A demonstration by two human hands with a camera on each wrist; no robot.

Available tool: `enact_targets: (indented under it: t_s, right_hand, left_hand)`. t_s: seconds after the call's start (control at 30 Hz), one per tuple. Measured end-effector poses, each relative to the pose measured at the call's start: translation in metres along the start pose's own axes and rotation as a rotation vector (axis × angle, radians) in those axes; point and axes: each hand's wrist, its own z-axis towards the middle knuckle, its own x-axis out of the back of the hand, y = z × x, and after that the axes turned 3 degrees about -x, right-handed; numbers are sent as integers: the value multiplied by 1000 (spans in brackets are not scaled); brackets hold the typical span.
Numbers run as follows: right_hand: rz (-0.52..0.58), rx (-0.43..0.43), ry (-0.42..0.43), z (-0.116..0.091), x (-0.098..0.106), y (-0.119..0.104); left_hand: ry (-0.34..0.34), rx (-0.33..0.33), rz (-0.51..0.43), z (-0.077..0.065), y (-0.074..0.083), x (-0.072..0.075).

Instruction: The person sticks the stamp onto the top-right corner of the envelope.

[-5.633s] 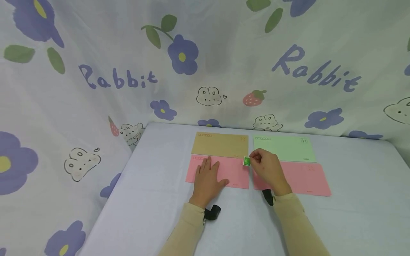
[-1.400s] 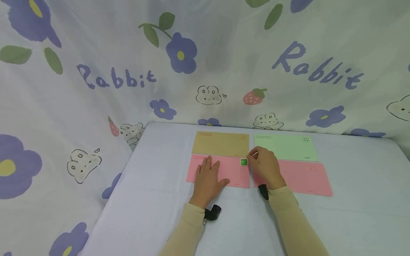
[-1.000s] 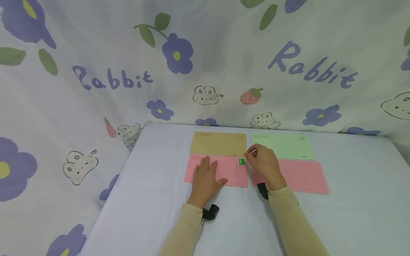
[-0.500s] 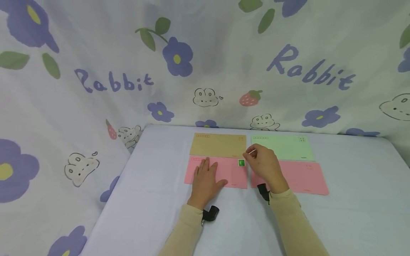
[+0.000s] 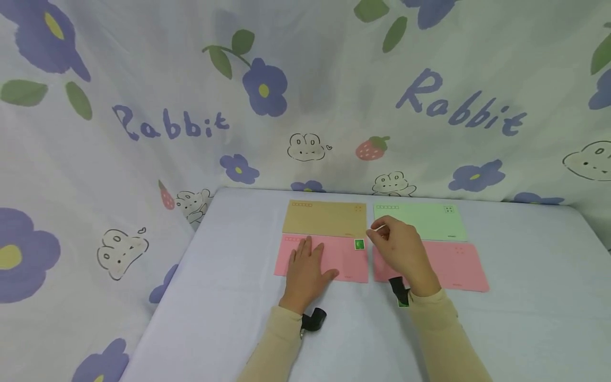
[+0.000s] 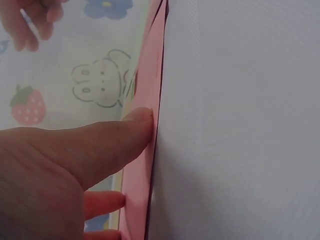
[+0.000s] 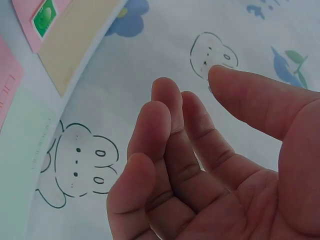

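Left sleeve [image 5: 269, 345] is beige, long, plain, at bottom centre of frame; right sleeve [image 5: 446, 337] matches, lower right of centre. Black elbow-shaped fitting [image 5: 316, 319] sits at left cuff [image 5: 288, 314]; black tapered fitting [image 5: 398, 289] sits at right cuff [image 5: 427, 298].

A white patterned curtain [image 5: 334, 69] is hanging at twelve o'clock from the middle of the head view, and a table [image 5: 205, 329] under a pale cloth is spreading out at six. On the curtain, a purple word, "Rabbit" [image 5: 436, 107], is slanting up at two o'clock, with a plump strawberry [image 5: 371, 149] sitting closer in. A stemmed purple flower [image 5: 264, 90] is showing at eleven, a line-drawn rabbit face [image 5: 306, 148] is peeping out at twelve, and a slimmer strawberry [image 5: 167, 198] is leaning at nine.
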Motion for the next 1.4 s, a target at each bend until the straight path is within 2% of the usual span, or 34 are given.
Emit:
enact_targets:
  t_s: [0.43, 0.97, 1.13, 1.4]
  right_hand:
    - [-69, 24, 48, -14, 14, 8]
    - [-80, 56, 142, -34, 27, 34]
    - [-81, 91, 164, -38, 29, 44]
    - [-108, 108, 193, -44, 32, 59]
  left_hand:
    - [4, -23, -1, 0, 0, 1]
    - [14, -24, -27, 2, 1, 5]
    - [31, -57, -35, 1, 8, 10]
    - [34, -112, -64, 4, 30, 16]
